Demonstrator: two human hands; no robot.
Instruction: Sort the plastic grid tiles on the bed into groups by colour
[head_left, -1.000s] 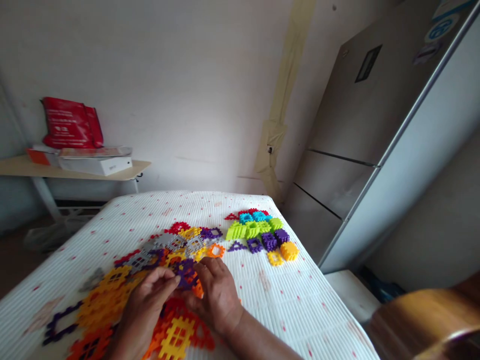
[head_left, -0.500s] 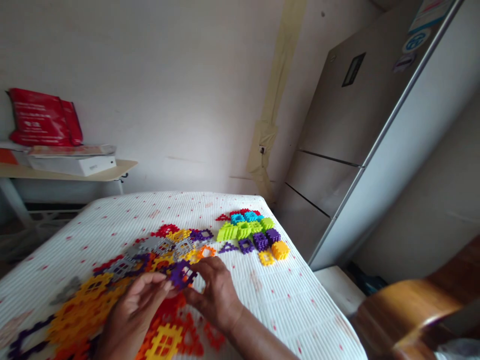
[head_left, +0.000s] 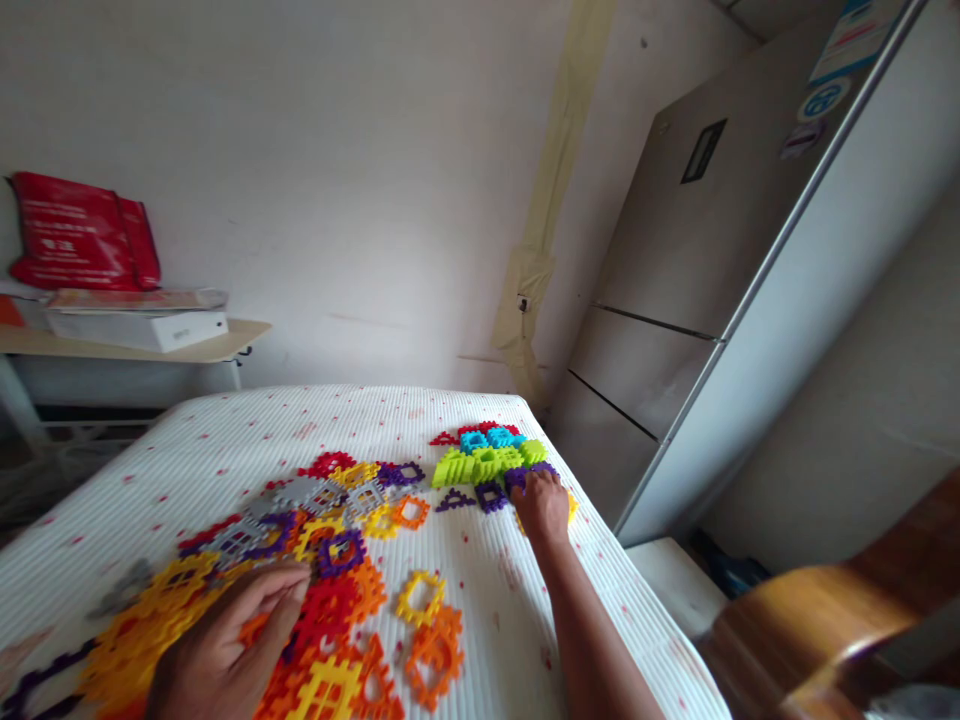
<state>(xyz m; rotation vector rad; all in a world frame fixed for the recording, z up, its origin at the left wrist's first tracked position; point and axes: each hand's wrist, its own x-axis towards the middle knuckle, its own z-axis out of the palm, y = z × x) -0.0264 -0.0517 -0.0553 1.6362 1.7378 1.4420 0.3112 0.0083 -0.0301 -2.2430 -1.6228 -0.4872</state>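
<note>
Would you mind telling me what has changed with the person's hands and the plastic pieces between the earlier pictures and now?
The right hand has moved out to the right, onto the purple blocks. The left hand has drawn back to the lower left, over the orange pieces. The purple piece once between the hands now lies on the pile, let go. The lime green pieces stayed as they were.

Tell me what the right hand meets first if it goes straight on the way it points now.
Right hand: the purple block at its fingertips, possibly already touching, depth unclear; lime-green blocks lie just beyond.
</note>
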